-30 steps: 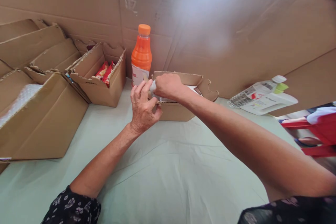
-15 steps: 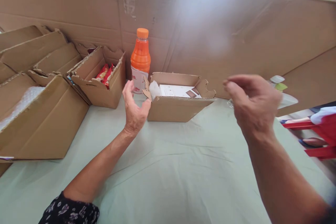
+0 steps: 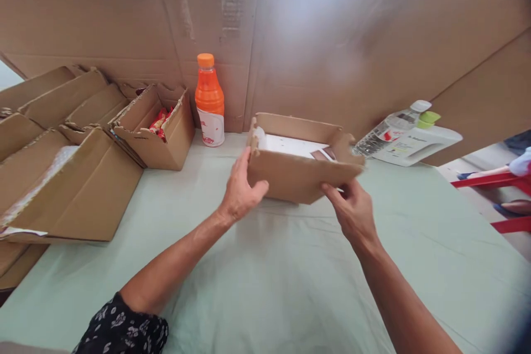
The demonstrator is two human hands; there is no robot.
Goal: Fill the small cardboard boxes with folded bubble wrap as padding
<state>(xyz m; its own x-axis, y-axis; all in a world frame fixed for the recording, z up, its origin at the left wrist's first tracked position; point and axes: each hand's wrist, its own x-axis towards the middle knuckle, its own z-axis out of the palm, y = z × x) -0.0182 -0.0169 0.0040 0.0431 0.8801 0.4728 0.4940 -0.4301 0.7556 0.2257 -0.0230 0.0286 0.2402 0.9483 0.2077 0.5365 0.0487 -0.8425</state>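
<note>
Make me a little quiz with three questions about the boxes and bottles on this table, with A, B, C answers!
1. Where is the orange bottle?
A. Inside the box being held
B. Standing upright by the cardboard wall
C. Lying on the floor

2. What colour is the cloth on the table?
A. Pale green
B. Red
C. Black

3. What is happening with the small open box?
A. Nobody touches it
B. One hand presses its lid shut
C. Both hands hold it

Answers:
1 B: it stands in front of the wall, left of the held box.
2 A: the cloth looks light green all over.
3 C: the left hand grips its left end and the right hand its lower right edge.
</note>
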